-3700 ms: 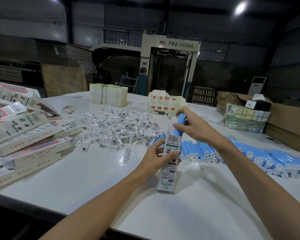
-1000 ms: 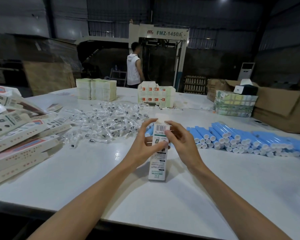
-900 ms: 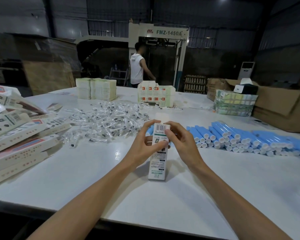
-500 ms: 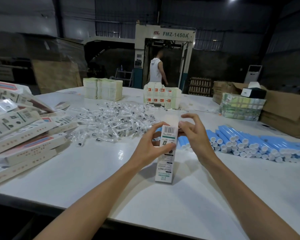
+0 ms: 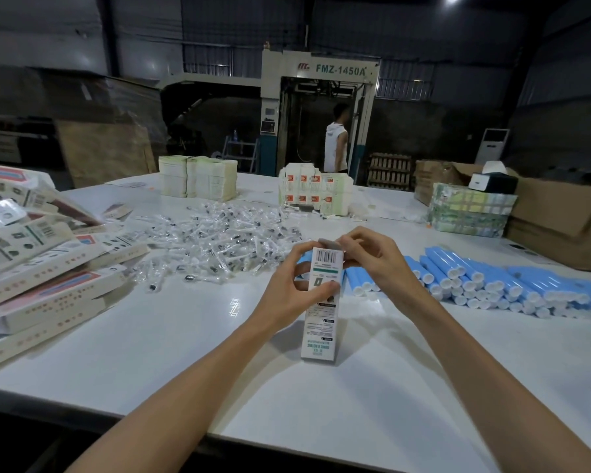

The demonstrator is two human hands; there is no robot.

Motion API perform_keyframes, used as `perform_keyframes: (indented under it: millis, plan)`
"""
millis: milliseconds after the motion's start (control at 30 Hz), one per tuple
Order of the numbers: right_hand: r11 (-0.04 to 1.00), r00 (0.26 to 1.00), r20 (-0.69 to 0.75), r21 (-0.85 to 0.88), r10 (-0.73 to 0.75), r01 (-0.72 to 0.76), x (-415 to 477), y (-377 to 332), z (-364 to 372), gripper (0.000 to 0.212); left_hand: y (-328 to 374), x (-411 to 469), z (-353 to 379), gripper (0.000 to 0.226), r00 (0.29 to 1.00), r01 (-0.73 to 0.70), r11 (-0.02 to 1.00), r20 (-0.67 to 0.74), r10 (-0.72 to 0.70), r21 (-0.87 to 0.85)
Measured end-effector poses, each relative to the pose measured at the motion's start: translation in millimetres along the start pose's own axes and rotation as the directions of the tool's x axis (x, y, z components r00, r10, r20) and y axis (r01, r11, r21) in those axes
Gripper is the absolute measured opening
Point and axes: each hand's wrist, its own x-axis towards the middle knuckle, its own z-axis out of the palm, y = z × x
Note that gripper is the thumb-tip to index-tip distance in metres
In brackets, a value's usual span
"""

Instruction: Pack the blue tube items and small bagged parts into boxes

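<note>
A tall narrow white box (image 5: 321,315) with a barcode stands upright on the white table (image 5: 171,349). My left hand (image 5: 289,291) grips its upper half from the left. My right hand (image 5: 372,259) pinches the flap at the box's top, fingers curled over it. Behind my hands lies a row of blue tubes (image 5: 485,285) with white caps, stretching to the right. A heap of small clear bagged parts (image 5: 219,240) is spread at the centre left of the table. What is inside the box is hidden.
Filled long boxes (image 5: 38,264) are piled at the left edge. Stacks of flat cartons (image 5: 198,177) and printed cartons (image 5: 313,194) stand at the back, a wrapped bundle (image 5: 468,211) and brown cardboard boxes (image 5: 560,223) at the right. A person (image 5: 335,143) stands by the far machine.
My right hand moved from the box's side up to its top flap and now pinches it. The left hand keeps its grip. The person in the background walked to the right.
</note>
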Motion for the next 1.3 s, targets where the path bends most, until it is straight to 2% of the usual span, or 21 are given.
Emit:
perform_keyframes:
  millis: [100,167,267,400,500,567,600,633,667,733,767,800,900,967,1167,1300]
  plan:
    - [0.999,0.998,-0.065,-0.032,0.006,-0.008,-0.1,-3.3,2.2,0.017,-0.3,1.3,0.8,0.069,1.000,0.001,1.000,0.013,-0.001,0.025]
    - [0.985,0.993,-0.099,-0.168,-0.061,0.044,1.0,-3.8,3.6,0.016,0.2,1.5,0.9,0.070,1.000,0.005,1.000,0.024,-0.006,0.016]
    - [0.898,0.971,-0.113,-0.415,-0.209,0.145,0.3,-1.3,2.8,0.011,1.7,0.5,2.8,0.072,0.999,0.009,1.000,0.039,-0.009,0.010]
    - [0.763,0.930,0.028,-0.563,-0.367,0.318,1.3,-2.2,-6.9,0.010,2.3,-0.1,3.7,0.074,0.999,0.006,1.000,0.036,-0.007,0.019]
    - [0.526,0.859,0.266,-0.699,-0.438,0.484,6.1,-4.9,-17.6,0.006,1.8,-0.6,3.0,0.075,0.999,0.009,1.000,0.049,-0.010,0.021]
    - [0.389,0.820,0.380,-0.742,-0.428,0.547,9.2,-2.9,-22.6,0.013,1.3,-0.7,3.3,0.075,0.998,0.008,1.000,0.055,-0.009,0.022]
    - [0.389,0.819,0.383,-0.740,-0.427,0.549,9.7,-0.4,-23.7,0.016,0.9,-1.0,3.1,0.076,0.998,0.009,1.000,0.056,-0.010,0.019]
    - [0.444,0.835,0.352,-0.723,-0.423,0.530,9.3,3.1,-23.6,0.016,0.2,-0.8,2.5,0.076,0.999,0.010,1.000,0.053,-0.010,0.014]
    - [0.566,0.871,0.283,-0.670,-0.402,0.480,7.3,5.6,-21.7,0.015,-0.7,-0.8,1.5,0.076,0.999,0.010,1.000,0.049,-0.011,0.012]
    - [0.852,0.950,0.129,-0.421,-0.285,0.312,0.8,10.7,-15.6,0.008,-1.8,-0.5,-0.2,0.075,0.999,0.016,1.000,0.043,-0.017,0.013]
    - [0.935,0.974,0.070,-0.274,-0.214,0.226,-2.4,11.8,-11.9,0.009,-2.2,-0.2,-0.5,0.074,0.999,0.017,1.000,0.043,-0.018,0.012]
    - [0.976,0.988,0.023,-0.155,-0.151,0.152,-5.2,12.9,-8.6,0.014,-2.4,0.4,-0.2,0.073,0.999,0.017,1.000,0.045,-0.018,0.011]
    - [0.994,0.998,-0.064,0.112,0.005,0.002,-12.4,12.3,-1.7,0.016,-1.4,1.5,1.7,0.074,0.998,0.015,1.000,0.054,-0.016,0.006]
    - [0.978,0.994,-0.089,0.202,0.063,-0.044,-15.2,10.1,0.7,0.012,-2.4,2.1,2.1,0.076,0.998,0.021,1.000,0.063,-0.021,0.000]
    - [0.969,0.981,-0.161,0.236,0.111,-0.071,-13.9,0.6,7.5,0.007,-4.0,4.2,4.0,0.089,0.993,0.091,0.995,0.081,-0.087,-0.043]
    - [0.966,0.977,-0.156,0.236,0.147,-0.108,-10.1,-1.7,5.9,0.007,-3.8,5.3,4.3,0.092,0.994,0.069,0.997,0.091,-0.066,-0.022]
